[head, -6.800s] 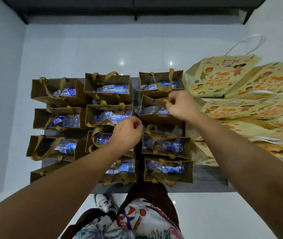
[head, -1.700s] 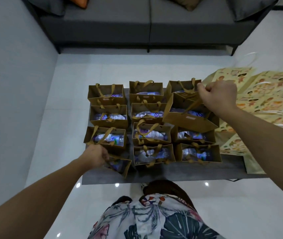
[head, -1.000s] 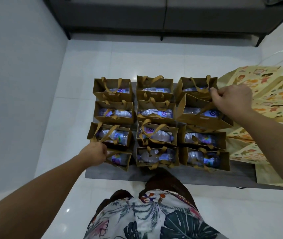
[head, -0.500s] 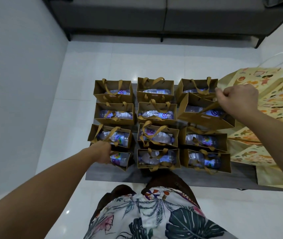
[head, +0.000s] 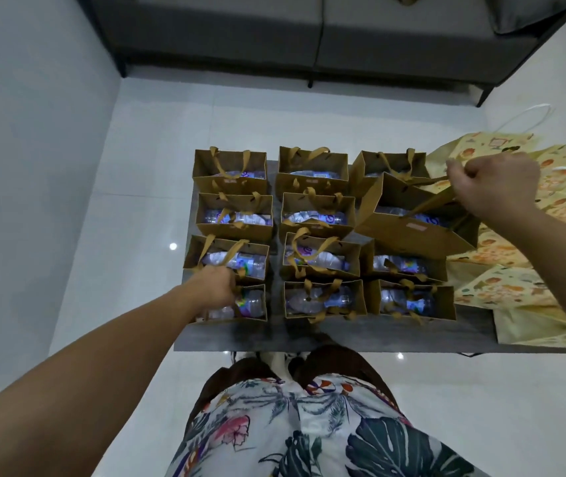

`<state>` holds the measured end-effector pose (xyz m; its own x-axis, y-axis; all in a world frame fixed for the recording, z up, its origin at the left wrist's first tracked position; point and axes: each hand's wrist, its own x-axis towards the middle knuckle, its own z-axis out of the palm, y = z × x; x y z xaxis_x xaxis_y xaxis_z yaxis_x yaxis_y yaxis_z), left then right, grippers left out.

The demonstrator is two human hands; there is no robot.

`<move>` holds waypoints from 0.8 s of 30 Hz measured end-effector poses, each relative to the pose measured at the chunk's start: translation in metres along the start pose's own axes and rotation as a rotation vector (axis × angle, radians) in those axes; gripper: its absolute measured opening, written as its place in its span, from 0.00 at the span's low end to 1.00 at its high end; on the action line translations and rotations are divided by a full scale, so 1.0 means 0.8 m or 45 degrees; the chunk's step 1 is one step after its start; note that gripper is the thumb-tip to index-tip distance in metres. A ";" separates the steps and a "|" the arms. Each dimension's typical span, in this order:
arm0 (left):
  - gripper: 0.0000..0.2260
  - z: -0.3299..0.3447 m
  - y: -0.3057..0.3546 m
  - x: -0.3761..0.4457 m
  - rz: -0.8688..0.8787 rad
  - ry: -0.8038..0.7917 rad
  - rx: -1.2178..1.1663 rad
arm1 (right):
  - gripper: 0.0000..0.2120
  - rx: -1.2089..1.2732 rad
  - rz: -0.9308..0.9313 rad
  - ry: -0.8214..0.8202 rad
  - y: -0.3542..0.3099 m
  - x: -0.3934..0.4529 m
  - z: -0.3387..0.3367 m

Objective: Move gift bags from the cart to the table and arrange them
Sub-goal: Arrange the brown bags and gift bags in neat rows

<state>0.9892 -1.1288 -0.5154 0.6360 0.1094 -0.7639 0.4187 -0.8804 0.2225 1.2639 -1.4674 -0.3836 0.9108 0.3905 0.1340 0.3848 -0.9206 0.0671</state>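
Several brown gift bags with gold ribbon handles, each holding a water bottle, stand in three columns on a low grey table (head: pixel 343 335). My right hand (head: pixel 495 185) grips the ribbon handles of a tilted bag (head: pixel 409 232) in the right column, lifted above its neighbours. My left hand (head: pixel 218 287) holds the top of the nearest bag in the left column (head: pixel 250 304), which stands close to the table's front left corner.
A heap of yellow printed paper bags (head: pixel 522 277) lies over the table's right end. A dark grey sofa (head: pixel 319 32) runs along the back. A white wall (head: pixel 27 166) stands on the left. Glossy white floor tiles surround the table.
The right hand has lifted its bag a little higher and to the right. The left hand has set the near left bag more upright in its row.
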 end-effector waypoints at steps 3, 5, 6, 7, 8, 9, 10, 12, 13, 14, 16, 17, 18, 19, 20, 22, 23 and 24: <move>0.08 -0.018 0.006 -0.005 0.081 0.000 0.039 | 0.29 -0.015 0.004 0.026 -0.007 -0.013 -0.007; 0.11 -0.032 0.015 -0.005 0.121 0.076 0.033 | 0.27 -0.017 0.017 0.059 -0.007 -0.022 -0.009; 0.13 -0.038 0.022 -0.005 0.141 0.122 0.005 | 0.26 -0.016 0.023 0.080 -0.004 -0.026 -0.009; 0.15 -0.044 0.031 -0.005 0.164 0.165 -0.016 | 0.26 -0.010 0.032 0.093 -0.002 -0.029 -0.010; 0.18 -0.049 0.042 -0.004 0.187 0.191 -0.027 | 0.26 0.003 0.043 0.103 0.001 -0.031 -0.011; 0.20 -0.055 0.053 -0.003 0.207 0.207 -0.026 | 0.26 0.023 0.051 0.109 0.004 -0.031 -0.012; 0.21 -0.060 0.065 -0.001 0.222 0.226 -0.029 | 0.25 0.047 0.056 0.111 0.007 -0.030 -0.014; 0.21 -0.070 0.089 0.005 0.243 0.259 -0.039 | 0.27 0.084 0.066 0.107 0.016 -0.023 -0.017; 0.21 -0.075 0.101 0.010 0.253 0.270 -0.037 | 0.28 0.104 0.071 0.101 0.020 -0.018 -0.019; 0.21 -0.079 0.113 0.014 0.262 0.275 -0.032 | 0.28 0.121 0.068 0.100 0.024 -0.012 -0.020; 0.21 -0.086 0.138 0.022 0.266 0.293 -0.016 | 0.28 0.124 0.034 0.102 0.034 0.000 -0.022; 0.21 -0.088 0.146 0.024 0.261 0.297 -0.008 | 0.28 0.123 0.009 0.094 0.036 0.004 -0.021; 0.21 -0.091 0.157 0.028 0.255 0.294 -0.003 | 0.27 0.136 -0.013 0.089 0.043 0.008 -0.018; 0.21 -0.093 0.170 0.033 0.247 0.286 0.002 | 0.26 0.153 -0.032 0.078 0.052 0.012 -0.015; 0.22 -0.095 0.182 0.039 0.243 0.280 0.004 | 0.26 0.162 -0.043 0.055 0.059 0.017 -0.010; 0.22 -0.096 0.203 0.047 0.238 0.277 -0.022 | 0.25 0.170 -0.072 -0.014 0.072 0.027 0.006; 0.22 -0.097 0.213 0.051 0.230 0.279 -0.053 | 0.25 0.173 -0.097 -0.046 0.076 0.032 0.014; 0.22 -0.097 0.222 0.054 0.225 0.279 -0.079 | 0.25 0.178 -0.126 -0.081 0.080 0.037 0.023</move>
<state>1.1415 -1.2449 -0.4619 0.8248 0.0597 -0.5623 0.3233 -0.8656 0.3824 1.3185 -1.5150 -0.3936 0.8734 0.4818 0.0708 0.4859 -0.8718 -0.0619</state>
